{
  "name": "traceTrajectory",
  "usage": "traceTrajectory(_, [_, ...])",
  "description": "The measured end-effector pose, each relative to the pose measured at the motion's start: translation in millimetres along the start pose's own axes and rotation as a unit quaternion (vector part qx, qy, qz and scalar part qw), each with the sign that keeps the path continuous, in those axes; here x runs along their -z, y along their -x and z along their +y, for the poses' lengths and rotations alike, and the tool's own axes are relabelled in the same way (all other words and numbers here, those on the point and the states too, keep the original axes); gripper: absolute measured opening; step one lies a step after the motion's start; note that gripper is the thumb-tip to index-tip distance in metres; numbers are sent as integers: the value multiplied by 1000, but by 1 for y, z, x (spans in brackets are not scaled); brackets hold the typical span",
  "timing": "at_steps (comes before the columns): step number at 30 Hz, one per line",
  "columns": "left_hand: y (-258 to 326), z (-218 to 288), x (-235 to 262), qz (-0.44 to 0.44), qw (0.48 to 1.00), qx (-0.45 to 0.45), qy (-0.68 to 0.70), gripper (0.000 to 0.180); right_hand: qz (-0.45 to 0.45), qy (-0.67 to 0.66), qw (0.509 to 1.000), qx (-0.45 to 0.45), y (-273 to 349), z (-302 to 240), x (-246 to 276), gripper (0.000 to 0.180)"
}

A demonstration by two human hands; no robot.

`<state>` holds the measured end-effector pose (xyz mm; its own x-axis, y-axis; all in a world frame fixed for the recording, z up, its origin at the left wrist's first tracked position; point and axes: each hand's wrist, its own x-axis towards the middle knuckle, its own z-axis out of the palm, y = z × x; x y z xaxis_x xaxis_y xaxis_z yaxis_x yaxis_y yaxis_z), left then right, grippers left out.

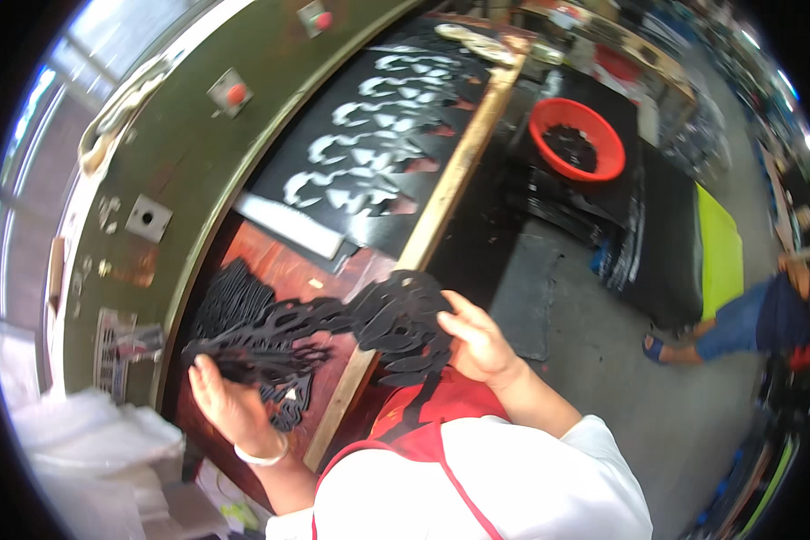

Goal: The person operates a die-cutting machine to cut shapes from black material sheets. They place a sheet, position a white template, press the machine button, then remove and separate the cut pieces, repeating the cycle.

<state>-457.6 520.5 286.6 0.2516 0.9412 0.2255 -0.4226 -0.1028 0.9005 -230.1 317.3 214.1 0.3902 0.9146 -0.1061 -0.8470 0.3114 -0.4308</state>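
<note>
Black cut-out pieces (403,315) are hanging in a floppy bunch between two hands, in front of the red apron (414,405). They are reaching over a red table (270,261) and a long wooden bar (459,166). The bunch is looking thick and lumpy on the right and thin and full of holes on the left.

The left hand (229,409) is touching the left end of the bunch. Its fingers are pointing up, straight and close together. Its thumb is hiding, so I cannot tell if it is pinching. A white band (263,457) is circling that wrist. The right hand (479,342) is gripping the right end, with its fingers bending onto the edge of the bunch.

Behind the bunch, a pile of black strips (234,297) is sitting on the red table. Some loose black bits (290,409) are lying closer to the person, near the left hand. Farther up, a black sheet (292,166) is lying flat, showing rows of curvy pale shapes. A big green machine (175,148) is standing along the left, wearing round red buttons (236,94).

Off to the right, a red bowl (613,148) is holding small dark bits. It is resting on something black. A bright yellow-green sheet (720,252) is standing out near another person's leg (733,331).
</note>
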Motion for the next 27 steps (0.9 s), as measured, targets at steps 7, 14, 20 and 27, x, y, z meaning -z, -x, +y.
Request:
traceTrajectory(7, [1, -12, -30, 54, 984, 135, 108, 28, -30, 39, 998, -25, -12, -21, 6, 36])
traceTrajectory(14, [17, -33, -35, 56, 975, 152, 150, 20, 6, 14, 998, -59, -21, -21, 18, 45])
traceTrajectory(20, [29, -24, -24, 76, 974, 146, 158, 17, 30, -78, 995, -57, -8, -1, 10, 60])
traceTrajectory(27, [45, -18, -5, 38, 974, 134, 176, 22, -34, -42, 997, -51, 13, 9, 4, 37])
